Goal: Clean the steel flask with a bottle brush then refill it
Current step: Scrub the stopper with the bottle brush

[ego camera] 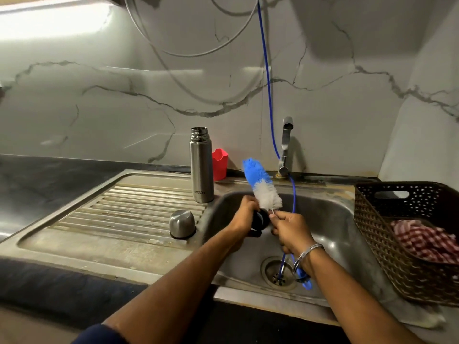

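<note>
Sink [330,219] sits under both grips; drainboard [119,219] off to their left. Flask [201,167] stands uncapped on the drainboard, beyond the left grip and untouched; its steel cap [182,223] rests nearer, left of that grip. Left hand [244,216] closed around a small black stopper [260,220]. Right hand [293,230] clenched on the brush [262,186] wire, bristles pointing up and away. Risks: wet stopper slips into the basin; long brush head swings left, tips the flask.
</note>
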